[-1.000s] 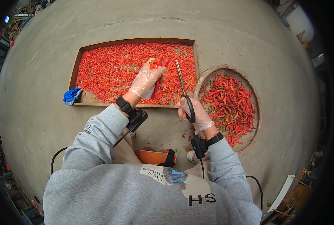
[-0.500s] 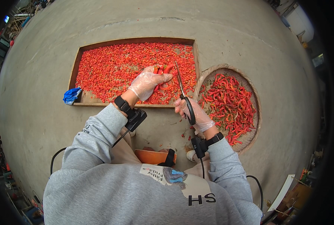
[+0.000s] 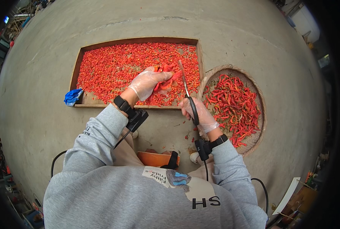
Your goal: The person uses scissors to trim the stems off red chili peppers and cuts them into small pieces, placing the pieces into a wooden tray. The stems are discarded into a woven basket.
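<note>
Over the shallow wooden tray my left hand, in a clear plastic glove, is closed around several red chili peppers, whose ends stick out to the right past the fingers. Beneath it the tray is spread with cut red chili pieces. My right hand, gloved alike, grips the black handles of a pair of scissors near the tray's front right corner. The blades point away from me, just right of the held peppers. Where exactly the fingers of my left hand press on the peppers is partly hidden.
To the right lies a round woven basket heaped with whole red peppers. A crumpled blue bag hangs on the tray's front left corner. Close to my feet is an orange board, with pepper scraps scattered on the concrete floor.
My left hand has shifted slightly left and toward me, still holding the peppers. The peppers sticking out of it are blurred. The scissors have moved a little right.
</note>
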Available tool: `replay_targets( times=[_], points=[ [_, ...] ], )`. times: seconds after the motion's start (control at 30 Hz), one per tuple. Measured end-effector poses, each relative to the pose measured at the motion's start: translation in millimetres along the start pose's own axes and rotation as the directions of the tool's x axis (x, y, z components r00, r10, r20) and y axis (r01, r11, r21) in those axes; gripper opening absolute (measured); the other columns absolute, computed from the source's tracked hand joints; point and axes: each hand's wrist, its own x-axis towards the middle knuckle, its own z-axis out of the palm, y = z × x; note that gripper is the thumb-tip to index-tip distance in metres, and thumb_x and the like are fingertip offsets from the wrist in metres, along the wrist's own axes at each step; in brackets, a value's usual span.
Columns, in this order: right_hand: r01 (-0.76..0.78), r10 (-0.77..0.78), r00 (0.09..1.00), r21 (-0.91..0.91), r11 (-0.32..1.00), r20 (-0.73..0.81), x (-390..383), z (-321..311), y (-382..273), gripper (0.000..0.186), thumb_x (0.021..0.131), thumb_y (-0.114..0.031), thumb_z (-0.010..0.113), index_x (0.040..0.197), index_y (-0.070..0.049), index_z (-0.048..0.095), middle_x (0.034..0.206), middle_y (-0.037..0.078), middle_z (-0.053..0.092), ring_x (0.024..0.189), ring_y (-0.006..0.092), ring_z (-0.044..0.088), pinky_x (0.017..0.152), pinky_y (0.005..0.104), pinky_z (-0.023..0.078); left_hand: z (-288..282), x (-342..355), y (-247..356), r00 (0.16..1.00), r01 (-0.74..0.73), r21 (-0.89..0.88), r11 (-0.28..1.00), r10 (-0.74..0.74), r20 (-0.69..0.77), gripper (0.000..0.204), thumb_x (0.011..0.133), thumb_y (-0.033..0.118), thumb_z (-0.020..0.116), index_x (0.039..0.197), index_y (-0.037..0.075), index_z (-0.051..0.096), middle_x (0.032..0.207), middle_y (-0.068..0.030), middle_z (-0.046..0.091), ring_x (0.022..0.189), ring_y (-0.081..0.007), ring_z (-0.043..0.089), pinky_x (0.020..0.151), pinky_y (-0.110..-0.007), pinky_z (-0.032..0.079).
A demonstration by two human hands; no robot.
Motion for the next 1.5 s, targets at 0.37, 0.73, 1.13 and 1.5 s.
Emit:
replay_targets(
  times=[0.37, 0.73, 1.13, 1.5],
  points=[
    [0.04, -0.031, 0.981, 0.043, 0.998, -0.19, 2.1, 2.3, -1.1, 0.042, 0.093, -0.047, 0.052, 0.09, -0.006, 0.057, 0.064, -0.001, 0.054, 0.054, 0.0059, 0.048, 0.049, 0.0191, 0.039, -0.8, 8.9, -13.5, 1.0, 0.03, -0.047, 0.998, -0.03, 0.007, 0.018, 0.084, 0.018, 0.067, 0.093, 0.003, 0.063, 0.07, -0.0018, 0.059, 0.056, -0.0102, 0.053, 0.051, -0.026, 0.046],
    [-0.037, 0.037, 0.998, 0.001, 0.999, -0.045, 1.3, -0.5, 3.2, 0.046, 0.092, -0.05, 0.051, 0.095, -0.005, 0.057, 0.07, 0.001, 0.057, 0.058, 0.0067, 0.051, 0.052, 0.0195, 0.041, -10.7, 7.6, -6.0, 0.977, -0.142, -0.013, 0.99, 0.138, -0.163, 0.018, 0.081, 0.02, 0.071, 0.079, 0.004, 0.062, 0.069, -0.0025, 0.06, 0.052, -0.011, 0.051, 0.047, -0.028, 0.042],
    [-0.006, 0.007, 1.0, -0.061, 0.998, 0.012, 1.5, -6.6, 3.2, 0.05, 0.09, -0.055, 0.051, 0.102, -0.007, 0.056, 0.08, -0.003, 0.055, 0.067, 0.0052, 0.048, 0.06, 0.0199, 0.04, -11.2, -4.3, 1.5, 0.986, -0.153, 0.39, 0.908, 0.169, -0.006, 0.016, 0.081, 0.016, 0.069, 0.092, 0.006, 0.064, 0.068, 0.0017, 0.056, 0.055, -0.0062, 0.05, 0.048, -0.024, 0.041],
    [-0.052, 0.051, 0.999, -0.101, 0.994, -0.014, -1.1, -8.2, 4.2, 0.034, 0.09, -0.04, 0.059, 0.092, -0.006, 0.057, 0.072, 0.002, 0.058, 0.058, 0.0059, 0.051, 0.05, 0.0194, 0.04, -24.9, -6.2, 2.6, 0.982, -0.155, 0.568, 0.808, 0.187, 0.002, 0.015, 0.082, 0.018, 0.067, 0.088, 0.006, 0.064, 0.066, 0.0036, 0.055, 0.056, -0.0037, 0.048, 0.047, -0.022, 0.036]
  ],
)
